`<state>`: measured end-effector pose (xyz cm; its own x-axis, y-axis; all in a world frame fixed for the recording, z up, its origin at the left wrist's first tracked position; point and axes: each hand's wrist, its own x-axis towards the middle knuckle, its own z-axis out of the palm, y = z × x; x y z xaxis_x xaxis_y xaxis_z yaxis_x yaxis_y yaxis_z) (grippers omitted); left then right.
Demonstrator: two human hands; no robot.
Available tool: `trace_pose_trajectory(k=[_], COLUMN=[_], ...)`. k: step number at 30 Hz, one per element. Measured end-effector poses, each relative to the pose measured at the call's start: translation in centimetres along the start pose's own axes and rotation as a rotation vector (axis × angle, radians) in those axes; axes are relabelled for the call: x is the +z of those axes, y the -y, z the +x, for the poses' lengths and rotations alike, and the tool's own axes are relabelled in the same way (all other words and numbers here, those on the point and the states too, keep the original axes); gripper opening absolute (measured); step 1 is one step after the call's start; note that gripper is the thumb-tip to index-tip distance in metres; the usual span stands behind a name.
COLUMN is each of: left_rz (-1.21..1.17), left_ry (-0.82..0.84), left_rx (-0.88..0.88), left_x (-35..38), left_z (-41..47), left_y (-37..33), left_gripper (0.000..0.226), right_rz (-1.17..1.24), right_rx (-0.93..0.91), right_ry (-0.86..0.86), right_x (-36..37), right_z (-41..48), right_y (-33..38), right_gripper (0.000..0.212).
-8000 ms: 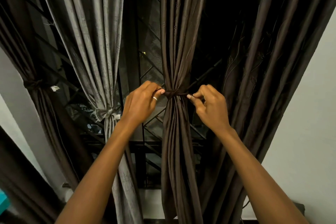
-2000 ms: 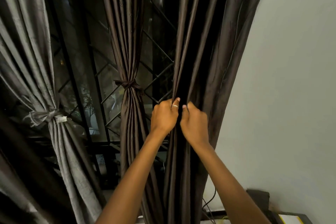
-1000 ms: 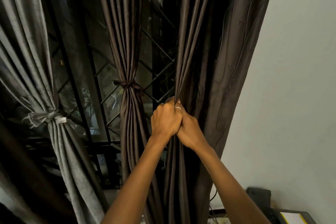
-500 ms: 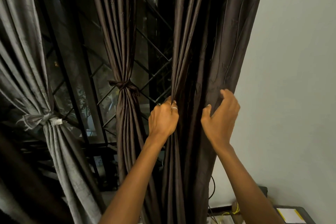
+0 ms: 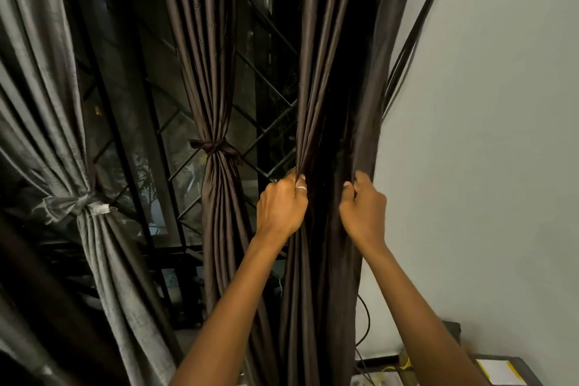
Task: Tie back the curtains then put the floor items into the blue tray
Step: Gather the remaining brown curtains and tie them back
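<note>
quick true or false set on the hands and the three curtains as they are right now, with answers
1. The left hand and the right hand both grip the rightmost dark brown pleated curtain. True.
2. The middle dark brown curtain hangs untied. False: a matching fabric tie cinches it.
3. The grey crinkled curtain on the left is tied back. True.
4. The left hand wears no ring. False: a silver ring sits on one finger.
</note>
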<state>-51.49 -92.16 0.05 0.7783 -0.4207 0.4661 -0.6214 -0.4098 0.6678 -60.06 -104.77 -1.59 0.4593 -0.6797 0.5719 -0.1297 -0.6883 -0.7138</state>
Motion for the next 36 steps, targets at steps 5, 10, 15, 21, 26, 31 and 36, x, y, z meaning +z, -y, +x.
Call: trace_pose_trajectory(k=[5, 10, 15, 21, 26, 31, 36], left_rz=[-0.016, -0.078, -0.267, -0.348, -0.304, -0.205, -0.174], left_ry=[0.008, 0.054, 0.175, 0.215, 0.191, 0.186, 0.151], left_rx=[0.007, 0.017, -0.029, -0.068, -0.174, -0.182, -0.16], left_x=[-0.1, -0.2, -0.4, -1.1, -1.0, -0.8, -0.5], left_z=[-0.2, -0.1, 0.1, 0.1, 0.5, 0.7, 0.6], left_y=[-0.2, -0.1, 0.3, -0.4, -2.1, -3.1, -3.2], left_gripper=[0.029, 0.027, 0.036, 0.031, 0.076, 0.071, 0.036], right_rz=[0.107, 0.212, 0.31, 0.344, 0.305, 0.334, 0.384], right_rx=[-0.14, -0.16, -0.061, -0.082, -0.123, -0.11, -0.089], right_ry=[0.087, 0.189, 0.308, 0.394, 0.388, 0.371, 0.398], right_x=[1.4, 2.0, 1.9, 1.7, 2.2, 2.2, 1.7], right_z=[-1.1, -2.1, -2.4, -3.0, -3.3, -3.4, -3.1], right_y=[1.4, 2.9, 3.7, 3.4, 3.2, 3.0, 2.9], right_gripper=[0.024, 0.016, 0.012, 0.013, 0.029, 0.038, 0.034])
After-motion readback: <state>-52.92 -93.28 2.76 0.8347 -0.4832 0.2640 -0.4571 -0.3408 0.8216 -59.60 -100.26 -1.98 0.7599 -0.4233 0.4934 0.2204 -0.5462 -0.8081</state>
